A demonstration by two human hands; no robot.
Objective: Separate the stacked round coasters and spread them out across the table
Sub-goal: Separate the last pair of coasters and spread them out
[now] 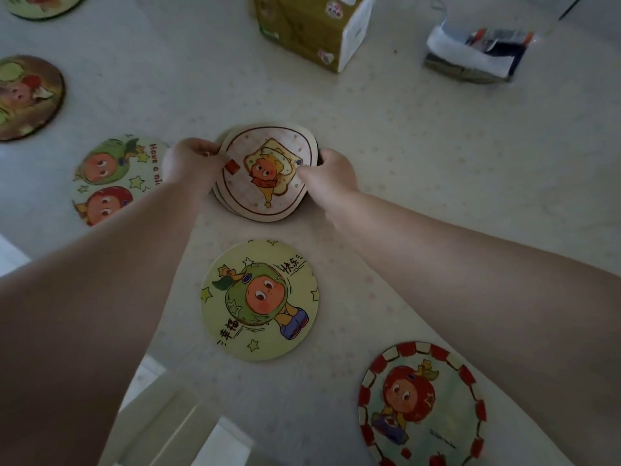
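Observation:
A small stack of round coasters (265, 173) is held just above the middle of the white table (420, 156); its top one shows a cartoon figure on toast. My left hand (191, 161) grips the stack's left edge. My right hand (327, 173) pinches the right edge with the thumb on top. Single coasters lie flat around it: a green one with two faces (114, 183) to the left, a brown one (27, 95) farther left, a yellow-green one (258, 301) in front, a red-rimmed one (420, 408) at the front right, and one partly cut off at the top left (43, 3).
An olive and white carton (312, 28) stands at the back centre. A small box of papers and packets (477, 55) sits at the back right. The table's front-left edge (148, 371) runs diagonally, with floor below it.

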